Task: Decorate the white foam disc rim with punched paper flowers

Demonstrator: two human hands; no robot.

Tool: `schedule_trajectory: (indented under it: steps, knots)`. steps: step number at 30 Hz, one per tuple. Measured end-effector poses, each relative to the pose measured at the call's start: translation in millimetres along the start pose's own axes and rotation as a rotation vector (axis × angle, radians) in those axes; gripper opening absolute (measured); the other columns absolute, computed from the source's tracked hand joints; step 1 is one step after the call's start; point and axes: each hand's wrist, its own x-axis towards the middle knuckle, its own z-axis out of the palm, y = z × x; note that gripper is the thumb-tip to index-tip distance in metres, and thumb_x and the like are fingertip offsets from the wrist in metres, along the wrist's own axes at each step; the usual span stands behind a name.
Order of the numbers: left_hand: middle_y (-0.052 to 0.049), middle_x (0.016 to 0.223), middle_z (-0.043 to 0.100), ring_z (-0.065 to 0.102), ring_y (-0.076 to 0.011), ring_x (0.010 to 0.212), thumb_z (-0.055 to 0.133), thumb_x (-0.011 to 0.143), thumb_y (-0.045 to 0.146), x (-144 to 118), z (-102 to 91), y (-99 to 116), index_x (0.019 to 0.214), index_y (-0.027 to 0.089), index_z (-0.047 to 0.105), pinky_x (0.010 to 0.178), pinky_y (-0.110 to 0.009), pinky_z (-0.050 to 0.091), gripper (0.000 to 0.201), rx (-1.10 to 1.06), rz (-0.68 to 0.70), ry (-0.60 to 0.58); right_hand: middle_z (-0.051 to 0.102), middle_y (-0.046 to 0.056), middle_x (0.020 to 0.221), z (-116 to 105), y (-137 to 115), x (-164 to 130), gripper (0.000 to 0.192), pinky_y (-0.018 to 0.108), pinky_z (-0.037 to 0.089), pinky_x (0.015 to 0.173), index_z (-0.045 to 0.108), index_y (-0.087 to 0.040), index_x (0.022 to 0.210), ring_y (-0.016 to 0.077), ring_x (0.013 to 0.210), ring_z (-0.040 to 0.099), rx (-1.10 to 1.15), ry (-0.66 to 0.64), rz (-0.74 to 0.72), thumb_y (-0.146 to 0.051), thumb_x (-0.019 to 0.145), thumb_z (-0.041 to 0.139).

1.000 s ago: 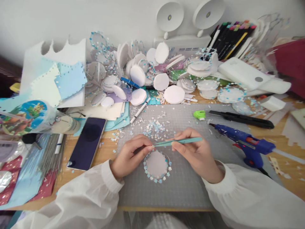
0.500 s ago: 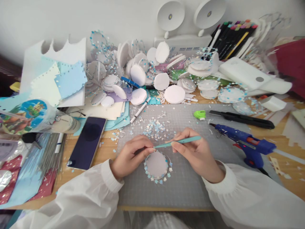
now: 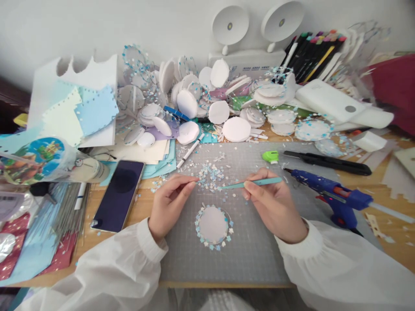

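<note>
My right hand (image 3: 270,196) is shut on teal tweezers (image 3: 256,183). Their tips point left into a loose pile of tiny blue and white paper flowers (image 3: 211,175) on the grey cutting mat (image 3: 246,259). At the pile's left edge is my left hand (image 3: 171,201), fingers stretched forward, thumb close to the index finger; I see nothing held there. Between and below both hands lies a round white disc (image 3: 213,224), ringed by a thin wire loop set with small blue and white flowers. Neither hand touches it.
A blue glue gun (image 3: 333,192), black cutter knife (image 3: 327,162) and green small tool (image 3: 270,156) lie at right. A phone (image 3: 118,194) and plastic cup (image 3: 48,157) stand left. Many white discs (image 3: 236,128) are heaped behind, before a two-headed lamp (image 3: 230,26).
My left hand has let go of the disc's flower-set rim and moved up and left to the pile. The tweezers have moved from the rim up to the loose flowers.
</note>
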Motion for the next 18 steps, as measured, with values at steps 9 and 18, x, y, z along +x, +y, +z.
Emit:
schedule_trajectory:
  steps: [9, 18]
  knots:
    - [-0.001, 0.076, 0.062, 0.055, -0.0117, 0.071, 0.068, 0.080, 0.024, 2.9, -0.9, 0.0, 0.077, 0.017, 0.067, 0.063, -0.022, 0.042, 0.008, -0.112, -0.019, 0.019, 0.059, -0.003, 0.064, 0.1, 0.2, 0.0, 0.016, 0.023, 0.043, 0.052, 0.059, -0.021, 0.074, 0.0089, 0.056, 0.054, -0.054, 0.009, -0.029, -0.028, 0.073, 0.074]
    - [0.004, 0.049, 0.034, 0.028, -0.0080, 0.046, 0.047, 0.092, 0.045, -3.9, -4.6, -3.2, 0.064, 0.015, 0.066, 0.047, -0.024, 0.022, 0.045, -0.354, -0.204, -0.110, 0.063, -0.001, 0.074, -5.3, 0.8, -2.8, 0.012, 0.028, 0.051, 0.055, 0.059, -0.022, 0.079, 0.0119, 0.060, 0.060, -0.262, 0.027, -0.341, -0.018, 0.077, 0.070]
